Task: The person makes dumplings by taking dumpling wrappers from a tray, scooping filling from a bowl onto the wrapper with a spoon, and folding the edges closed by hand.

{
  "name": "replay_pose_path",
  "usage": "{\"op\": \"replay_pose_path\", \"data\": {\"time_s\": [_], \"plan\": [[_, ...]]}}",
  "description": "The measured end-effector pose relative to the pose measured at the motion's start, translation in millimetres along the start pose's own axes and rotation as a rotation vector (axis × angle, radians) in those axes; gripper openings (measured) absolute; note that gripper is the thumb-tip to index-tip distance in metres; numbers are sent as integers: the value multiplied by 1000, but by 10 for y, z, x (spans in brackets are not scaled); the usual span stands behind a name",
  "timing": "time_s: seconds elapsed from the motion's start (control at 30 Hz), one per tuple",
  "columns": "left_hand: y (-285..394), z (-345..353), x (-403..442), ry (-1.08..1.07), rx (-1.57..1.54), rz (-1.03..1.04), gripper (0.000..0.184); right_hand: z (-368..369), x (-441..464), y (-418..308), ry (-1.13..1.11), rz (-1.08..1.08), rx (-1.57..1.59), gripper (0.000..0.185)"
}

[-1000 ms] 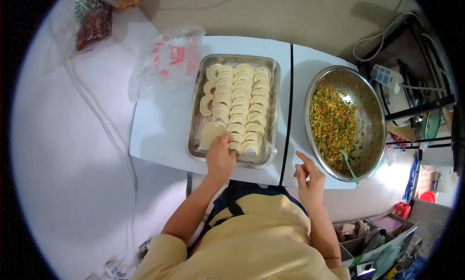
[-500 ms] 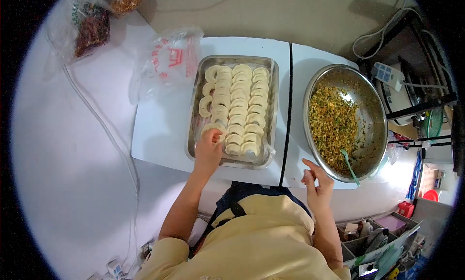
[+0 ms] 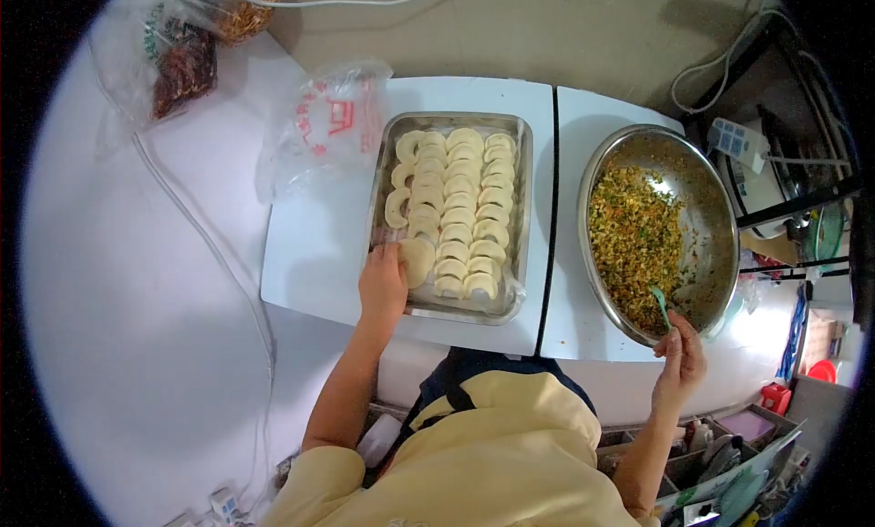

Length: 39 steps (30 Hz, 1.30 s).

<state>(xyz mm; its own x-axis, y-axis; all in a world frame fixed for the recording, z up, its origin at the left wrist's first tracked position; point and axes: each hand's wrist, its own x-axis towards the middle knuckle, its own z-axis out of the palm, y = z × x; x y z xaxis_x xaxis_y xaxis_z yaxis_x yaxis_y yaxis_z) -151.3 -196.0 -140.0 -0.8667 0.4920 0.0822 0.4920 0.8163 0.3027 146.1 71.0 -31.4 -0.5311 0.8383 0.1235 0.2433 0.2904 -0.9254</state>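
Observation:
My left hand (image 3: 383, 279) pinches the edge of a round, flat dumpling wrapper (image 3: 418, 263) over the lower left of a metal tray (image 3: 526, 208). Rows of folded dumplings (image 3: 460, 203) fill most of that tray, with a few standing apart along its left side. At the bowl's near rim, my right hand (image 3: 682, 349) has its fingers closed on the handle of a green spoon (image 3: 659, 299). The spoon's lower end reaches the chopped filling (image 3: 633, 240) inside the large steel bowl (image 3: 715, 208).
A clear plastic bag with red print (image 3: 333, 117) lies beside the tray. Bagged dried food (image 3: 187, 76) sits at the far left, and a white cable (image 3: 214, 244) runs along that side. A black rack (image 3: 802, 199) with a power strip (image 3: 738, 144) stands right of the bowl.
My right hand has moved right and taken hold of the spoon. The wrapper in my left hand now shows flat and round, and the spoon leans differently. The whole view has shifted slightly.

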Motion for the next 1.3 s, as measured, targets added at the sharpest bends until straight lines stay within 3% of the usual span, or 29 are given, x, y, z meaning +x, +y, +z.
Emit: {"op": "replay_pose_path", "data": {"time_s": [0.17,0.37,0.53,0.67,0.73,0.97,1.17,1.23,1.27,1.3], "plan": [[35,-58,54,-42,-19,-123,21,-147,33,70,82,8,-39,25],[-1,-103,39,-4,38,-19,19,-420,150,226,204,21,-51,25],[-92,-159,-150,35,-241,-42,21,-712,193,419,193,-33,-259,25],[-115,-156,-177,43,-152,29,23,-908,150,611,168,13,-334,24],[-49,-146,-139,161,-13,136,23,-903,135,637,166,30,-341,24],[-110,-22,-95,102,-66,82,14,-844,182,608,168,51,-306,23],[-277,-107,-454,78,-217,159,7,-970,195,669,82,61,-316,24],[-203,-203,-497,27,-533,-104,5,-958,207,631,33,55,-355,28],[-205,-219,-486,27,-533,-104,5,-941,220,591,-76,-105,-497,36],[-211,-231,-463,50,-803,-176,7,-910,236,519,-186,-266,-637,46]]}}
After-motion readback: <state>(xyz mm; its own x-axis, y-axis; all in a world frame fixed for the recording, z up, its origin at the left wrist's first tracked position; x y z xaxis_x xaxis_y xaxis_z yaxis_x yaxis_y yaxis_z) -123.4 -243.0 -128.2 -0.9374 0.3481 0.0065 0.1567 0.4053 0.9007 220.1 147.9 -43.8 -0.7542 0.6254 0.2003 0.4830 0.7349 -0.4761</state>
